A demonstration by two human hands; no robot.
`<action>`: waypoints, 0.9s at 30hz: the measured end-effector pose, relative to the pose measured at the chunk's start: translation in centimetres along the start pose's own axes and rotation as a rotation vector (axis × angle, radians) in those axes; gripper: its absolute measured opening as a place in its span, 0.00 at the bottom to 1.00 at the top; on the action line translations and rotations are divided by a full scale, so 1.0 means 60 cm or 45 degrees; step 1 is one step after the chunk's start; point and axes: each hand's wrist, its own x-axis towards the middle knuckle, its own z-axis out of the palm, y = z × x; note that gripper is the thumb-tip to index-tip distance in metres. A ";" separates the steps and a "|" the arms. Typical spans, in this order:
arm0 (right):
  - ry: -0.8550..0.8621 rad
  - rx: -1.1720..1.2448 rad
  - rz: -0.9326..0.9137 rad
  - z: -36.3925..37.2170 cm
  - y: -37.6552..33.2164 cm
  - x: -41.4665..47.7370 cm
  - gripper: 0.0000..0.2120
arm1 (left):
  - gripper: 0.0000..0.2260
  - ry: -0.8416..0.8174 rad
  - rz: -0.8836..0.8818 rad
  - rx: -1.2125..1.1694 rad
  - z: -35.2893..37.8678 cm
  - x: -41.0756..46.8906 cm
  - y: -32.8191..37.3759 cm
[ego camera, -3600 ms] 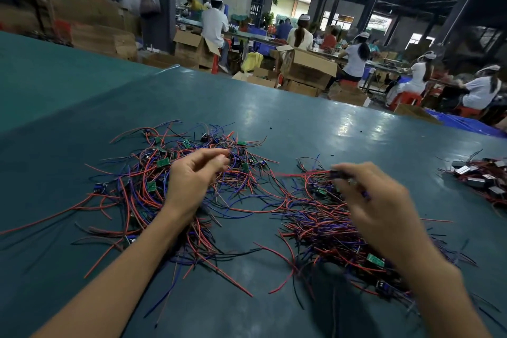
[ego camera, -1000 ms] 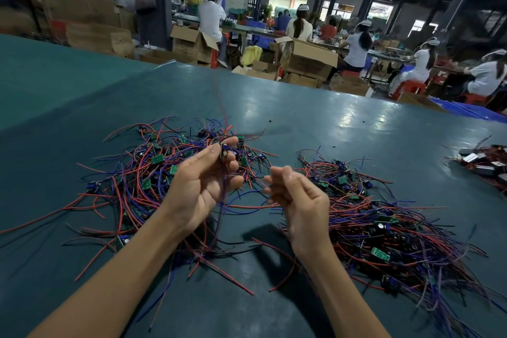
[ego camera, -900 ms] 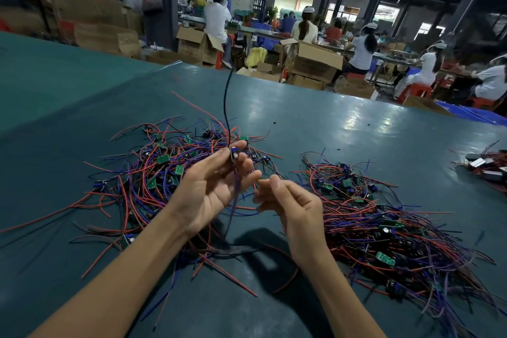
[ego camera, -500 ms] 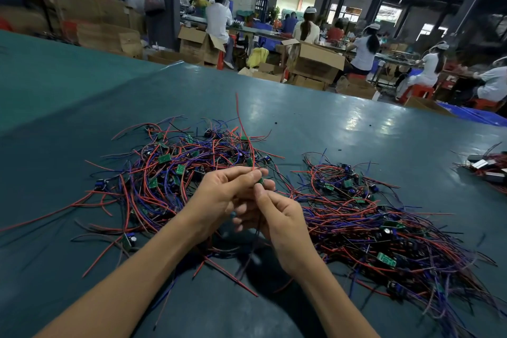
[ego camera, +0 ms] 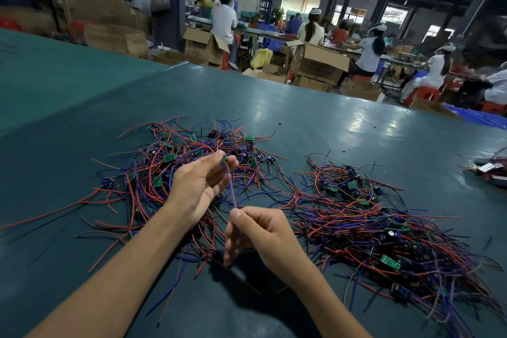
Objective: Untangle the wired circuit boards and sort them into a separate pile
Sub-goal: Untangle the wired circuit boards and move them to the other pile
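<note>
2 hands share 1 piece: the left hand [ego camera: 200, 186] pinches the green board [ego camera: 224, 158] above the tangled heap [ego camera: 153, 173], the right hand [ego camera: 263, 233] pinches its wires [ego camera: 230, 186] lower down, likely drawing them taut to slip free before joining the sorted pile [ego camera: 370, 228] on the right.

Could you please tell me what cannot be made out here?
Head view: the held board is mostly covered by fingertips of the left hand.
Head view: the lower ends of the held wires are hidden by the right hand.
Head view: the far-right pile is cut off by the frame edge.
</note>
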 end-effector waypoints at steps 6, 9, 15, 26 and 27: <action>0.037 0.069 -0.035 -0.009 0.002 0.003 0.15 | 0.10 -0.079 -0.164 -0.233 0.002 0.000 0.009; 0.030 0.306 0.045 -0.015 0.000 0.009 0.17 | 0.10 -0.189 -0.237 -0.348 0.001 -0.004 0.013; 0.016 0.441 0.109 -0.035 0.007 0.017 0.19 | 0.10 -0.422 -0.251 -0.244 0.011 -0.019 0.010; 0.173 0.085 -0.031 -0.058 -0.008 0.015 0.15 | 0.16 -0.482 -0.212 -0.299 0.011 -0.019 0.013; 0.198 -0.048 -0.064 -0.063 -0.018 0.012 0.14 | 0.16 -0.494 -0.209 -0.302 0.009 -0.018 0.014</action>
